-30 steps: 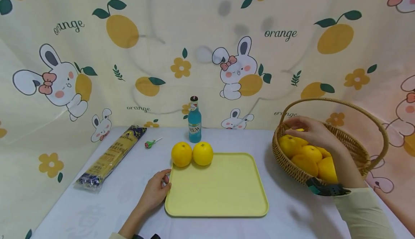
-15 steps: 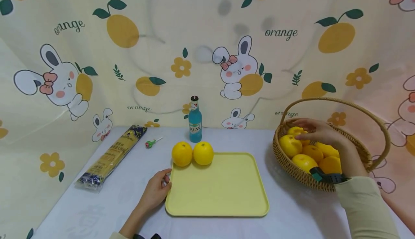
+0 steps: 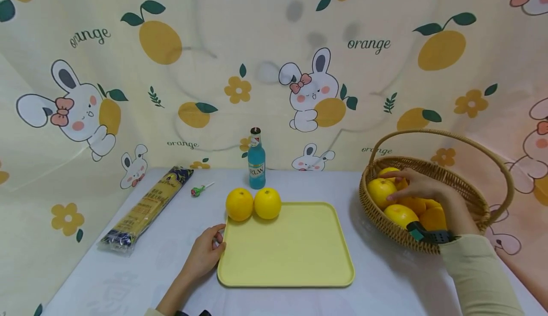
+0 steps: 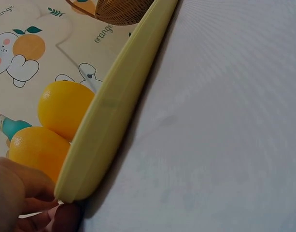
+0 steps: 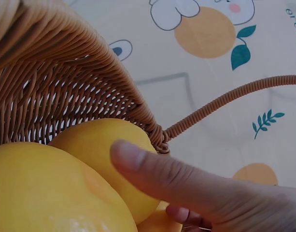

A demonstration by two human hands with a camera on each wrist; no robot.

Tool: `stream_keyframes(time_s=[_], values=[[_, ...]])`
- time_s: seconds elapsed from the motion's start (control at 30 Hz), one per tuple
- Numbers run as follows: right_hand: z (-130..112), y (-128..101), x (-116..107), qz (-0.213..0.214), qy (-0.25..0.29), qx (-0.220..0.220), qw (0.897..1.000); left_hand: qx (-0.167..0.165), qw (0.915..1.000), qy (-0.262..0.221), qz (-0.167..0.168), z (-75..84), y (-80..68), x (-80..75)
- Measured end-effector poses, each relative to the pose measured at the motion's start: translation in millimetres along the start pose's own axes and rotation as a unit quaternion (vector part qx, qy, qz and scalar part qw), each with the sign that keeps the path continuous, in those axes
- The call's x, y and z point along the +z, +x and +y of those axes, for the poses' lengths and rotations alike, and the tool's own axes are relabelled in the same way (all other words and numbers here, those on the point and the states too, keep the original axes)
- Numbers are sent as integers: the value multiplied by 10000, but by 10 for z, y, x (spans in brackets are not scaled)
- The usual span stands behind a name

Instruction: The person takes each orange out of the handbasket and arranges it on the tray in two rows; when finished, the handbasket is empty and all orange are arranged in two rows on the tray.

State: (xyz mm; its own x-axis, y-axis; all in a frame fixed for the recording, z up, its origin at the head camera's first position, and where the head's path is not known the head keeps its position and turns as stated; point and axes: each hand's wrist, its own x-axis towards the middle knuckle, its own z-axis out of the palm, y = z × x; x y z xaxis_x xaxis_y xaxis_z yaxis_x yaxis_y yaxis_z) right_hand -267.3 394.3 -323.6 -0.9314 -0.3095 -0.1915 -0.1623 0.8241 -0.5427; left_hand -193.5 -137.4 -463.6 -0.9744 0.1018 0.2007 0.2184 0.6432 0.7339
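Observation:
My left hand [image 3: 205,251] pinches the left edge of a pale yellow tray [image 3: 287,254] lying on the table. In the left wrist view the fingers [image 4: 39,181] meet the tray's corner [image 4: 85,179]. Two oranges sit side by side at its far left corner, one left [image 3: 239,204], one right [image 3: 268,203]. My right hand [image 3: 421,186] reaches into a wicker basket [image 3: 458,178] of several oranges, thumb and fingers spread over the fruit. In the right wrist view the thumb [image 5: 152,169] lies in front of an orange [image 5: 109,137]; another orange [image 5: 46,193] is nearer. Some fingers are hidden.
Behind the tray stands a blue bottle [image 3: 257,166]. A long packet [image 3: 147,209], which looks like dry noodles, and a small lollipop [image 3: 199,190] lie to the left. The basket's handle [image 3: 462,137] arches over its opening. A patterned cloth [image 3: 257,35] hangs behind the table.
My right hand has shifted lower over the fruit, its thumb coming down near the left orange. Oranges in the basket have shifted a little. My left hand and the tray stay put.

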Motion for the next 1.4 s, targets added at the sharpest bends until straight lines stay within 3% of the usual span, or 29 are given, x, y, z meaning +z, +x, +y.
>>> stream_keyframes(time_s=[0.43,0.63,1.0,1.17,1.27,1.4], values=[[33,-3,60,297,-283,99,9991,47,10000,-22,44,-8,-3,14],[54,0,54,597,-436,-129,9972,47,10000,-19,36,-17,9,24],[-63,-84,-52,833,443,-898,9915,53,10000,-17,41,15,20,4],[-265,-155,-64,1123,874,-867,9860,19,10000,-1,35,17,17,-4],[-434,-181,-35,1251,1306,-1091,9774,-2,10000,7,22,7,6,2],[-678,-167,63,1139,1791,-1767,9611,-19,10000,-23,-1,-3,-8,9]])
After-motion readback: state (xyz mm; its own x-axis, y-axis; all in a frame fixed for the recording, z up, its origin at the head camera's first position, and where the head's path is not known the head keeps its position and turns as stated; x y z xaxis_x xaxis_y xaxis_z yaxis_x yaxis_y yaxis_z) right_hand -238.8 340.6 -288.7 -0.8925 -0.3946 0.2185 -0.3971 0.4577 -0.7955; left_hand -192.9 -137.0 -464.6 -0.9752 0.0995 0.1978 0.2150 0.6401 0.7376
